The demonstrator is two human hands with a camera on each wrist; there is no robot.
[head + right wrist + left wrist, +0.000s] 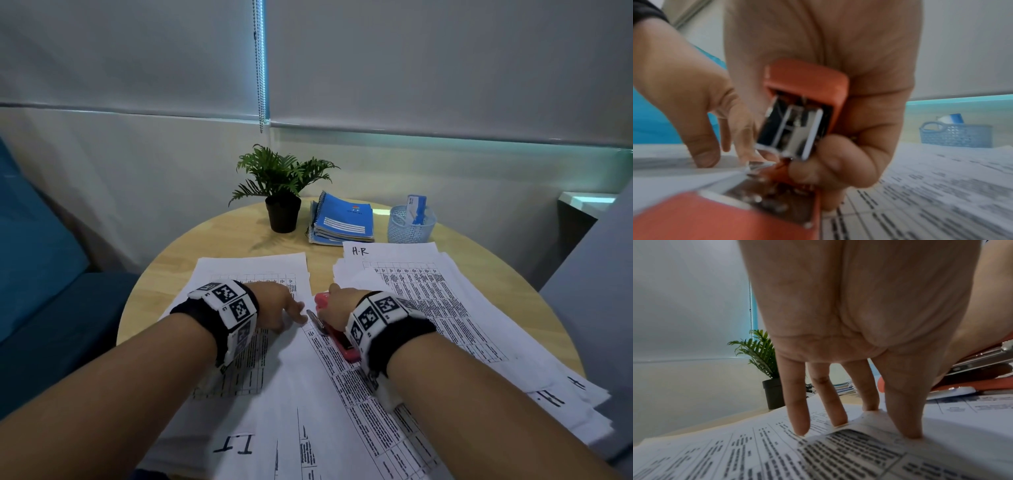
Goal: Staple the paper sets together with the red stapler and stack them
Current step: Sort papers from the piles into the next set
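Note:
My right hand [337, 308] [838, 154] grips the red stapler [337, 337] [805, 91], fingers curled round it, its mouth parted over the corner of a paper set [308, 394] [674, 175] marked "IT". My left hand [284, 308] [849, 418] presses that set down with straight fingertips [799, 426] just left of the stapler [962, 386]. A second printed pile [253, 274] lies under the left wrist. A fanned pile headed "H.R" [428, 291] lies to the right.
On the round wooden table [164, 274] at the back stand a potted plant [282, 192], a stack of blue spiral notebooks [342, 219] and a pale blue mesh basket [411, 224] [955, 134]. A blue sofa [41, 257] is on the left.

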